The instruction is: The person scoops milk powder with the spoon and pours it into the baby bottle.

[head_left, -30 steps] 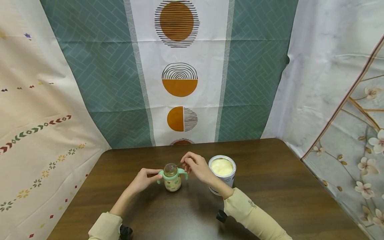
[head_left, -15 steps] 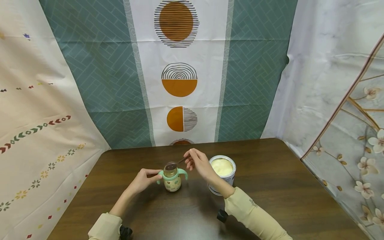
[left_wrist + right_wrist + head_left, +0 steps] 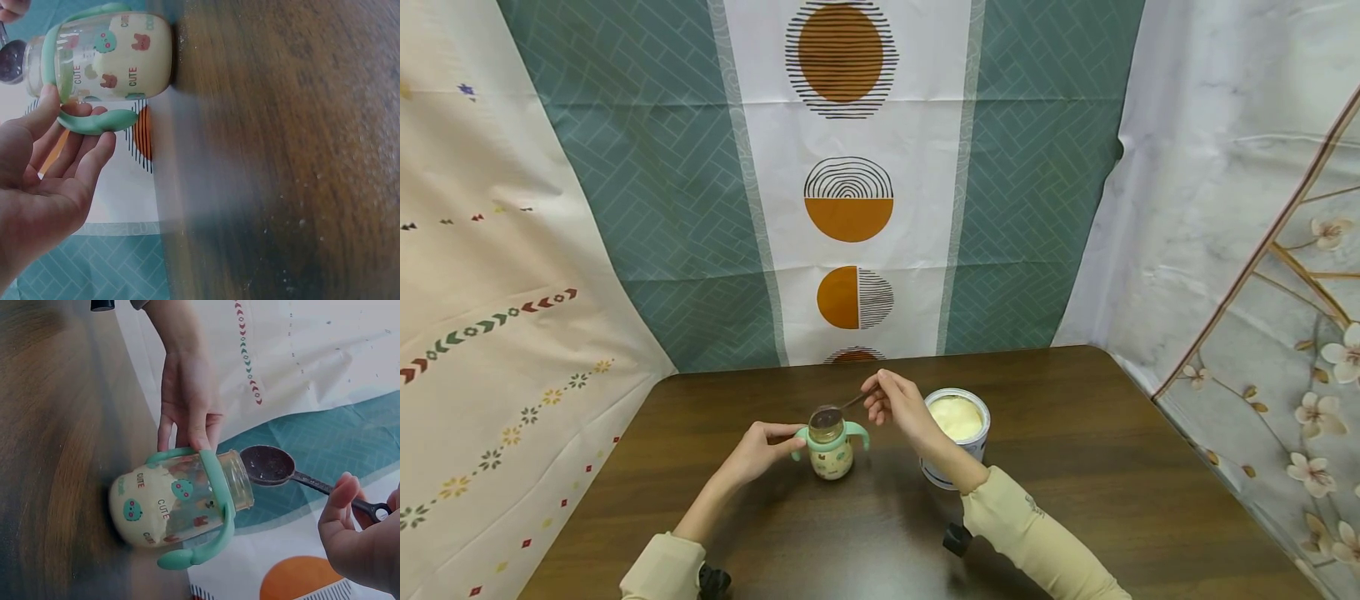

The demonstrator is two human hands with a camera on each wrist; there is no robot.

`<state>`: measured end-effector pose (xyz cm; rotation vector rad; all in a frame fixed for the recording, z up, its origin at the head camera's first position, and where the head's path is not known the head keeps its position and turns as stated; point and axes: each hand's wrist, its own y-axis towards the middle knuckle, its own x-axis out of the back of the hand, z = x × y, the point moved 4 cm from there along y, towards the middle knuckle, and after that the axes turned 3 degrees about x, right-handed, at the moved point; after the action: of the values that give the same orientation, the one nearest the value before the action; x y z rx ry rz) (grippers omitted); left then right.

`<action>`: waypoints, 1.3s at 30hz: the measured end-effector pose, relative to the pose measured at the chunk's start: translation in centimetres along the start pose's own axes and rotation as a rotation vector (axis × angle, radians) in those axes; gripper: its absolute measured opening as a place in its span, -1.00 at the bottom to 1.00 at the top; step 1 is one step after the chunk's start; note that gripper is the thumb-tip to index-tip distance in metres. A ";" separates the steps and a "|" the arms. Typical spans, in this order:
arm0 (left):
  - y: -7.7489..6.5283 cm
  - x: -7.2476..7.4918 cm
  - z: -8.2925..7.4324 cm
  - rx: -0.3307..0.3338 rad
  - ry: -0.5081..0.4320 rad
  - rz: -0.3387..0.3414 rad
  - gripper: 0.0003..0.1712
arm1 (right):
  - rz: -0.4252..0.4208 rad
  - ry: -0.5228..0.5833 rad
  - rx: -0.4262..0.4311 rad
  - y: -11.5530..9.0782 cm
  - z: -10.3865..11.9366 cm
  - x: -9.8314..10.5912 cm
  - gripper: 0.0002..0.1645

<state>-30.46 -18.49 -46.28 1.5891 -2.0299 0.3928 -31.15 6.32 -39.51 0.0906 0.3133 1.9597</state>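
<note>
A clear baby bottle (image 3: 831, 461) with a green collar and two green handles stands upright on the table, part filled with cream-coloured powder. My left hand (image 3: 762, 452) holds the bottle's left handle (image 3: 94, 123), thumb on the collar and fingers round the loop. Pinched by its handle in my right hand (image 3: 904, 414) is a dark measuring spoon (image 3: 269, 465). Its bowl is right at the bottle's uncapped mouth (image 3: 239, 481), with pale powder residue inside, as the right wrist view shows. The right hand's remaining fingers are loosely curled.
Right of the bottle stands an uncovered can (image 3: 973, 452) filled with pale powder (image 3: 955, 416), partly behind the right forearm. The brown wooden table (image 3: 1075, 467) ends at a green and white patterned cloth (image 3: 1030, 208) at the back.
My right hand has risen slightly and shifted right. The spoon's bowl has turned and shows dark over the bottle's mouth. The left hand and bottle have stayed in place.
</note>
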 end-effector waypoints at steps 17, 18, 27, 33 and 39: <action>-0.2 0.1 -0.1 0.028 0.023 -0.015 -0.58 | -0.009 0.065 -0.003 -0.1 0.2 0.2 -0.48; -0.2 0.1 -0.1 0.028 0.024 -0.017 -0.57 | -0.010 0.065 -0.003 -0.1 0.1 0.2 -0.48; -0.3 0.1 -0.2 0.018 0.002 -0.005 -0.58 | -0.029 0.074 -0.012 -0.2 0.4 0.5 -0.49; -0.3 0.1 -0.3 0.014 0.005 -0.009 -0.58 | -0.041 0.085 -0.010 -0.4 1.0 1.1 -0.49; -0.3 0.1 -0.2 0.020 0.022 -0.018 -0.58 | -0.036 0.123 -0.011 -0.6 1.4 1.7 -0.51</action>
<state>-30.10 -18.52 -46.07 1.6075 -1.9997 0.4227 -30.99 8.39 -38.48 -0.0425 0.3823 1.9343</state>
